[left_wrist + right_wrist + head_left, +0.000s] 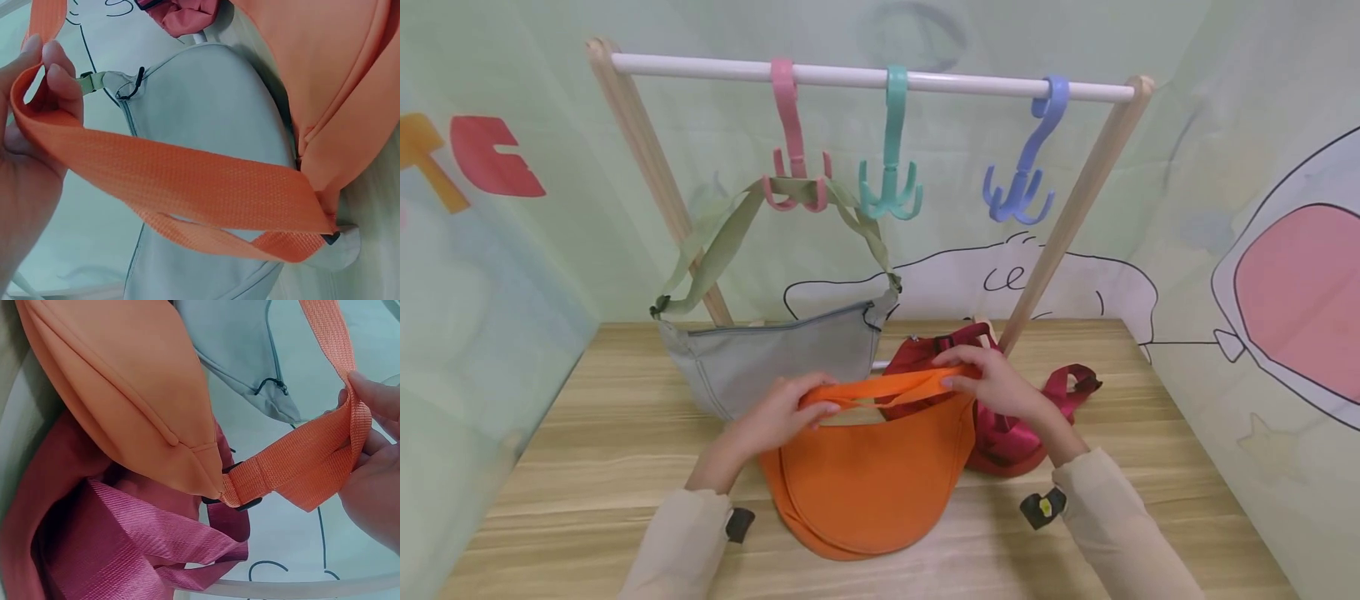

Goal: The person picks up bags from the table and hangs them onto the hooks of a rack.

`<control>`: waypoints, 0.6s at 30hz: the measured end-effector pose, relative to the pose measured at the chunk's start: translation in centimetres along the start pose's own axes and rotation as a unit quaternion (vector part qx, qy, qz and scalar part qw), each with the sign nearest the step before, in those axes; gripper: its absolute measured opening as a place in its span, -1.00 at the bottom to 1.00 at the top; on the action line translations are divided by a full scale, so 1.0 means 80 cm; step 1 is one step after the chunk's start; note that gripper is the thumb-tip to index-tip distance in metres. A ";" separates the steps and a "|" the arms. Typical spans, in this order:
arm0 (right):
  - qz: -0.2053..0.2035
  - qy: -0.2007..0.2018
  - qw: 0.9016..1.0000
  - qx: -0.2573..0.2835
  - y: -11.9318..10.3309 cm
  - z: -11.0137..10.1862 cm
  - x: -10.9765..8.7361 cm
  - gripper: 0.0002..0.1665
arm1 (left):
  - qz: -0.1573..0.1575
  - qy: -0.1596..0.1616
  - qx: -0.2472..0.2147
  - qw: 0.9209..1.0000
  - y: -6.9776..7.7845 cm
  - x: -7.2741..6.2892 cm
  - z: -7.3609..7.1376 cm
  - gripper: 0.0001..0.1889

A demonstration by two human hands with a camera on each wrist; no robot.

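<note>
An orange shoulder bag [872, 483] is held up by its strap in front of the rack. My left hand [786, 410] pinches the left part of the orange strap [187, 181], its thumb and fingers curled round the webbing in the left wrist view. At the strap's other end my right hand [996, 382] grips the webbing, which lies folded between thumb and fingers in the right wrist view. Behind hangs a grey bag [790, 358], its green strap [730, 242] looped over the pink hook [790, 142]. A dark red bag [1007, 433] lies behind and right of the orange one.
A white rail [700, 67] on wooden posts [1067, 225] crosses the back. From it also hang a green hook [891, 150] and a blue hook [1030, 158], both without bags. Wood-grain tabletop [587, 467] lies below, with printed cloth walls [1262, 250] round it.
</note>
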State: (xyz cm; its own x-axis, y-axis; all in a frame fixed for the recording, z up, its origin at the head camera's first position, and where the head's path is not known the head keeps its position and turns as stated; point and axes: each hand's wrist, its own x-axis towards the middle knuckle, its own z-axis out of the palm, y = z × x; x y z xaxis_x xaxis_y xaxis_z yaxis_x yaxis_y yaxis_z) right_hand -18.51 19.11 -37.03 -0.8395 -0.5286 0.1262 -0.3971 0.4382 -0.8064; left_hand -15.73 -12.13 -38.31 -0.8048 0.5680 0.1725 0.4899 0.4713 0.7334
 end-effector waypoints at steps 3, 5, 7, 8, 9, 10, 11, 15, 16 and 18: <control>0.003 -0.001 1.000 0.000 -0.002 -0.002 0.001 -0.71 | -0.001 0.001 -0.004 1.000 0.002 0.001 -0.003 -0.85; 0.002 0.000 1.000 -0.003 -0.003 -0.002 0.002 -0.71 | 0.004 0.005 -0.008 1.000 0.001 0.001 -0.005 -0.85; -0.001 0.004 1.000 -0.007 -0.005 -0.003 0.003 -0.72 | 0.012 0.010 -0.007 1.000 0.000 0.001 -0.006 -0.85; -0.001 0.005 1.000 -0.009 -0.006 -0.003 0.004 -0.72 | 0.016 0.012 -0.007 1.000 0.000 0.001 -0.006 -0.85; -0.002 0.005 1.000 -0.009 -0.006 -0.003 0.004 -0.71 | 0.019 0.014 -0.006 1.000 0.000 0.002 -0.007 -0.85; -0.002 0.005 1.000 -0.010 -0.007 -0.003 0.004 -0.71 | 0.020 0.015 -0.005 1.000 0.000 0.001 -0.007 -0.84; -0.002 0.005 1.000 -0.011 -0.007 -0.004 0.004 -0.71 | 0.021 0.015 -0.004 1.000 0.000 0.001 -0.008 -0.84; 0.000 0.004 1.000 -0.006 -0.010 -0.005 0.005 -0.71 | 0.009 0.015 0.002 1.000 0.003 0.001 -0.012 -0.83; -0.002 0.004 1.000 -0.006 -0.010 -0.005 0.005 -0.71 | 0.004 0.014 0.003 1.000 0.004 0.001 -0.013 -0.82; -0.007 0.005 1.000 -0.008 -0.012 -0.006 0.005 -0.71 | -0.003 0.014 0.006 1.000 0.007 0.001 -0.015 -0.80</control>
State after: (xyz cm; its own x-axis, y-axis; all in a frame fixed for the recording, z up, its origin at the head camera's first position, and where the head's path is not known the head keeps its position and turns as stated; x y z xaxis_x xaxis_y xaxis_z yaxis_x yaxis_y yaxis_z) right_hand -18.67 18.82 -35.91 -0.8375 -0.5271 0.1439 -0.4152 0.4428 -0.7947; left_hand -15.92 -12.65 -37.12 -0.8171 0.5454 0.1870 0.4887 0.4832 0.7264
